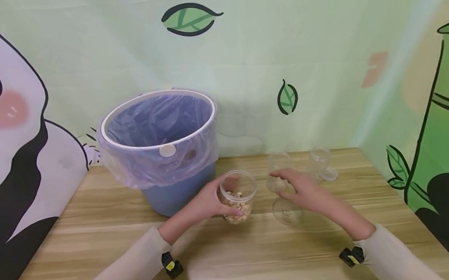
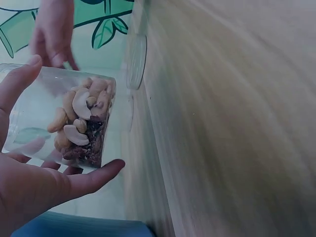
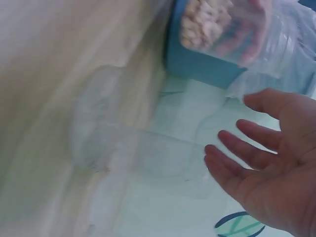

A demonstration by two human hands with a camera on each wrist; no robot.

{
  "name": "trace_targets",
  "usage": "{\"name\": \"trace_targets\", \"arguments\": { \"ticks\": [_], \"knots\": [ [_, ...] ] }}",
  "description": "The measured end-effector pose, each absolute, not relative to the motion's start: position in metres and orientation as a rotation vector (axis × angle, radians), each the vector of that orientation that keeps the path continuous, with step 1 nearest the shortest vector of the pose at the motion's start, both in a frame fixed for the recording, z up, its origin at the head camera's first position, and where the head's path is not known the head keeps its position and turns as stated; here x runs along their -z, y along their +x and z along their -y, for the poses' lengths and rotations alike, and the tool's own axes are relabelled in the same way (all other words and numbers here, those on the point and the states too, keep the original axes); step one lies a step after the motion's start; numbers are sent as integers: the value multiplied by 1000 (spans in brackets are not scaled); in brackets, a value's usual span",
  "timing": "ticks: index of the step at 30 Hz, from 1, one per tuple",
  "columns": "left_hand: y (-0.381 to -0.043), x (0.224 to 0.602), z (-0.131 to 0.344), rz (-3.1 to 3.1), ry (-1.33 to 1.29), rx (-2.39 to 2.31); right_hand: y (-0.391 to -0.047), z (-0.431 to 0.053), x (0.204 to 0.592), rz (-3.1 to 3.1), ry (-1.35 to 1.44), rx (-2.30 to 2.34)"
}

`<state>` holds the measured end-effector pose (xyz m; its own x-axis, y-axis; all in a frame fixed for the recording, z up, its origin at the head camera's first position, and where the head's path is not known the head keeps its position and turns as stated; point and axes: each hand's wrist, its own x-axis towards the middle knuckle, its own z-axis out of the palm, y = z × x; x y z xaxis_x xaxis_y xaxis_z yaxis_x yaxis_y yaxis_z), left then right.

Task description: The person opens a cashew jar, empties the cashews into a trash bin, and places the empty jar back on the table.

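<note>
My left hand (image 1: pixel 212 200) grips a clear plastic jar (image 1: pixel 246 188) without a lid, held up over the table beside the bucket. Cashews (image 2: pixel 81 106) fill its lower part, with darker reddish-brown bits at the base. To the right, my right hand (image 1: pixel 301 189) has its fingers spread and slightly bent, holding nothing. Just by its fingertips stands a second clear jar (image 1: pixel 279 159), partly hidden by the hand. A round clear lid (image 1: pixel 285 212) lies flat in front of that jar. In the right wrist view the fingers (image 3: pixel 249 148) reach toward this jar's mouth.
A blue bucket (image 1: pixel 181 193) lined with a translucent bag stands at the back left, next to my left hand. At the back right are a smaller clear container (image 1: pixel 319 155) and a small clear lid (image 1: pixel 329 174). Behind the wooden table (image 1: pixel 223 258) hangs a printed cloth.
</note>
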<state>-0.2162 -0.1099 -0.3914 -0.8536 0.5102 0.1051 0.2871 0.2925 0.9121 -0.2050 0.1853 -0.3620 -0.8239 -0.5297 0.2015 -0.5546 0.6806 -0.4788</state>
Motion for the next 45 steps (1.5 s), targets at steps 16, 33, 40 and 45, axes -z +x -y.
{"name": "trace_targets", "arguments": {
  "ticks": [16, 33, 40, 45],
  "knots": [
    [-185, 370, 141, -2441, 773, -1490, -253, -117, 304, 2676, 858, -1331],
    [-158, 328, 173, -2573, 813, -1515, -309, -72, 269, 2480, 809, -2123],
    [-137, 304, 186, -2629, 898, -1576, -319, -60, 263, 2447, 738, -2353],
    [-119, 265, 196, -2677, 891, -1582, -322, -58, 258, 2480, 732, -2365]
  ]
}}
